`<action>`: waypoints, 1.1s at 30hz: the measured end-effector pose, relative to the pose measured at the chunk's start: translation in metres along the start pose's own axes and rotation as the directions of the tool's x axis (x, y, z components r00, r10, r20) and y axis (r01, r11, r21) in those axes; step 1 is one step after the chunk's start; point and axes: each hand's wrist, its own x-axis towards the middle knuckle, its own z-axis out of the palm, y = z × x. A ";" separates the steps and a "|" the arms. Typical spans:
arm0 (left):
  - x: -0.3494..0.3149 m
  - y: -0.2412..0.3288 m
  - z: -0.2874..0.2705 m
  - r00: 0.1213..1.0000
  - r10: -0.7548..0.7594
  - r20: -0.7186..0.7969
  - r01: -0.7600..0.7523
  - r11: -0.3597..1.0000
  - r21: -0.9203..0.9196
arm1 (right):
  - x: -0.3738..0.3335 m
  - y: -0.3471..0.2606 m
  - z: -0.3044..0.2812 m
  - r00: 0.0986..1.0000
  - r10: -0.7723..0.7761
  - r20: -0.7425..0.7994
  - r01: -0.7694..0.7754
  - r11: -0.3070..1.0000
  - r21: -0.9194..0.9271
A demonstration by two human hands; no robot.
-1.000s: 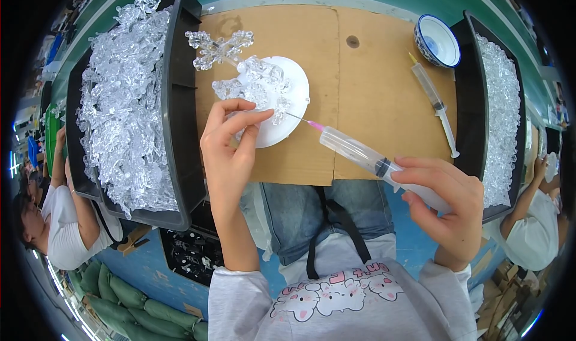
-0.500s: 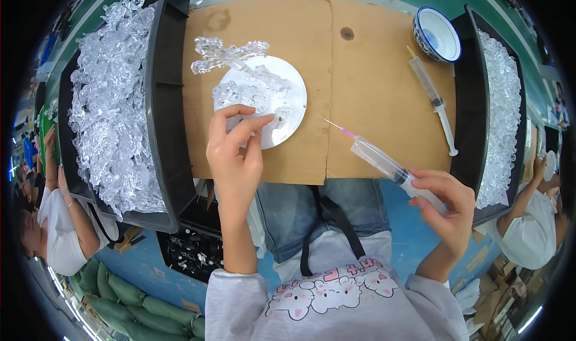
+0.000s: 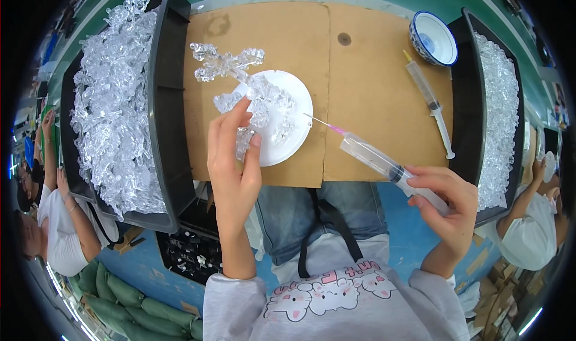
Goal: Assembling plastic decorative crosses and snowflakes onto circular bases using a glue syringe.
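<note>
My left hand reaches over the left side of a white round plate, index finger and thumb apart. Next to these fingertips lie clear plastic pieces, one of them partly hidden by the hand; I cannot tell if it is touched. Other clear branching pieces rest on the plate, and a larger one sticks out past its far left rim. In my right hand is a clear syringe with a pink-based needle. Its tip points left, at the plate's right rim.
A black bin heaped with clear pieces stands at left, another at right. A second syringe lies by a blue-and-white bowl on the cardboard table cover. People sit at both sides.
The plate has slid slightly nearer and to the right. My left fingers have drawn back leftward from its middle. The syringe needle has moved left to the plate's rim.
</note>
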 end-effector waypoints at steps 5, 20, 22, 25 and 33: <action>0.002 0.005 -0.001 1.000 -0.004 0.002 0.005 0.999 -0.052 | 0.014 -0.013 -0.001 0.997 -0.060 0.048 0.065 0.993 -0.100; 0.004 0.004 -0.004 0.996 0.076 0.040 -0.076 0.997 -0.008 | 0.026 -0.028 0.000 0.986 -0.111 0.122 0.136 0.965 -0.225; 0.004 0.006 -0.005 0.997 0.051 0.053 -0.050 0.999 -0.009 | 0.026 -0.029 0.001 0.985 -0.118 0.128 0.146 0.960 -0.240; 0.005 0.007 -0.005 0.998 0.031 0.056 -0.030 0.999 -0.017 | 0.025 -0.033 0.002 0.992 -0.087 0.095 0.106 0.970 -0.221; 0.007 0.003 -0.009 0.998 0.026 0.051 -0.023 0.998 -0.051 | 0.028 -0.045 0.002 0.990 -0.094 0.105 0.115 0.968 -0.224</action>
